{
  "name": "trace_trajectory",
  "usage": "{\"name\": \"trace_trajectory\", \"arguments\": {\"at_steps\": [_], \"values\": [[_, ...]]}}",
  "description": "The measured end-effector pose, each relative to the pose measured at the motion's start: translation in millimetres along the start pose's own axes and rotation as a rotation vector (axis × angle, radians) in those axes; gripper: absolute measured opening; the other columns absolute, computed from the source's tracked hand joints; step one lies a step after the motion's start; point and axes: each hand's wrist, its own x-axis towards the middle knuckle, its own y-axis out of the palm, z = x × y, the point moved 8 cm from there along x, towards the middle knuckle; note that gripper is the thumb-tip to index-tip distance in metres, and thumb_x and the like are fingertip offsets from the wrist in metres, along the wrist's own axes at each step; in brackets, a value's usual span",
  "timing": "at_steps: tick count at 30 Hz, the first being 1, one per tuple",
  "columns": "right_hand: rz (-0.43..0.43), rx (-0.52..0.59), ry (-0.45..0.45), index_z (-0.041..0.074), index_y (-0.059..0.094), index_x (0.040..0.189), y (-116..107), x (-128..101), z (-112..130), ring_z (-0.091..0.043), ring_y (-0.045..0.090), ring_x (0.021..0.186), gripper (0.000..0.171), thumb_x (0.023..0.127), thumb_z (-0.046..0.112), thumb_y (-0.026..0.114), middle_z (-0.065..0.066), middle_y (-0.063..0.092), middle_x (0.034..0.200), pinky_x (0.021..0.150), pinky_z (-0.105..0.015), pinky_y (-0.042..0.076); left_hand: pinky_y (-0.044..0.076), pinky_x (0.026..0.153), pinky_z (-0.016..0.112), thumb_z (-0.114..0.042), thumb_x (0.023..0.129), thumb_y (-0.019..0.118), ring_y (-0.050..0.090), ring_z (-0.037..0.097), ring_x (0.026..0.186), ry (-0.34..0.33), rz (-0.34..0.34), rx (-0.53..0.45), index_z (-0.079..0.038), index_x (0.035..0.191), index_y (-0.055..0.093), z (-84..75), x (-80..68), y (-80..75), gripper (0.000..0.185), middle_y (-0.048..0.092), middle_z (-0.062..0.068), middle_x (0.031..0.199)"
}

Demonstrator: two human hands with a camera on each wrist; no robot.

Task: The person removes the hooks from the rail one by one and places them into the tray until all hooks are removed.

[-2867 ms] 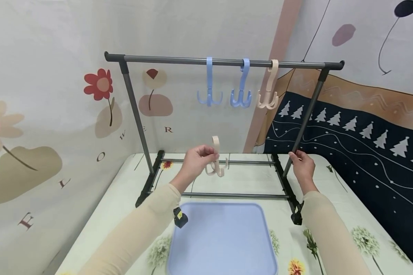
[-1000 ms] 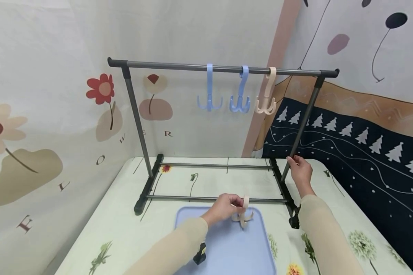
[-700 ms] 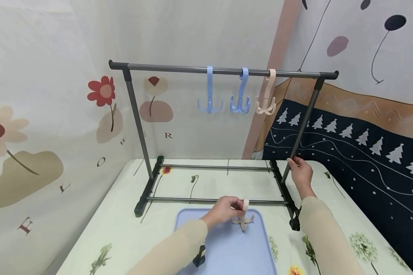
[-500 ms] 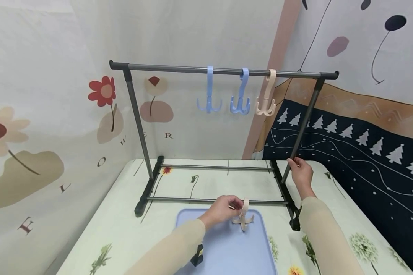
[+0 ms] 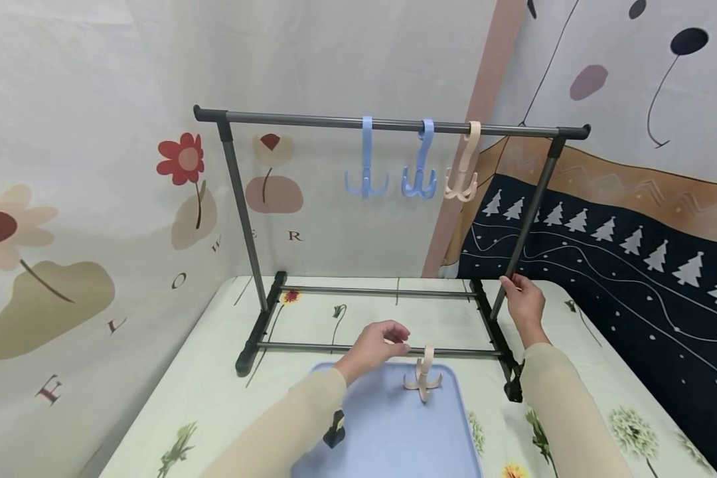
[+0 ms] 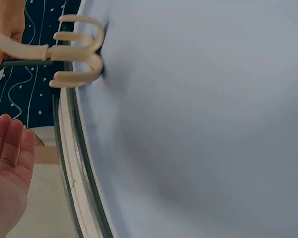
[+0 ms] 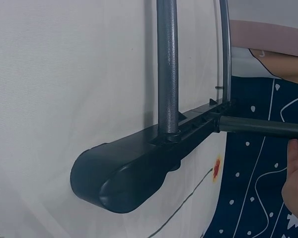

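The left hand is released, fingers relaxed, just beside the loose beige hook, which stands upright on its prongs near the far edge of the blue tray on the bench. The right hand grips the right post of the dark rack, whose top bar carries 2 blue hooks and 1 hanging beige hook

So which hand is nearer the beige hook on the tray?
The left hand, beside the beige hook, not touching; the right hand is farther off, holding the rack post.
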Motion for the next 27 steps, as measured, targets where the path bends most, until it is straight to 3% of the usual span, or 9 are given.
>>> {"name": "trace_trajectory", "arguments": {"at_steps": [5,12,27], "values": [[0.0,0.003,0.006,0.003,0.058,0.134,-0.3,1.9,-1.8,-0.035,0.058,0.117,0.044,0.103,0.034,0.055,-0.018,0.058,0.132,0.1,-0.047,0.044,0.052,0.078,0.032,-0.02,0.09,0.074,0.062,0.013,0.094,-0.002,-0.034,0.025,-0.013,0.109,0.069,-7.3,2.7,-14.7,0.021,0.067,-0.003,0.099],[0.01,0.013,0.015,0.004,0.057,0.136,0.6,1.8,-4.0,-0.034,0.057,0.119,0.047,0.103,0.038,0.053,-0.017,0.058,0.134,0.1,-0.047,0.044,0.052,0.081,0.033,-0.026,0.092,0.073,0.062,0.014,0.096,0.018,-0.098,0.03,-0.014,0.11,0.069,-15.5,8.2,-36.3,0.022,0.068,-0.004,0.1],[0.011,0.007,-0.006,0.003,0.058,0.134,1.2,0.6,-2.4,-0.034,0.056,0.118,0.046,0.103,0.037,0.053,-0.018,0.058,0.132,0.099,-0.048,0.043,0.051,0.085,0.036,-0.026,0.093,0.072,0.061,0.017,0.101,0.061,-0.374,-0.073,-0.011,0.117,0.067,-45.9,16.4,-101.1,0.028,0.067,0.001,0.108]]}}
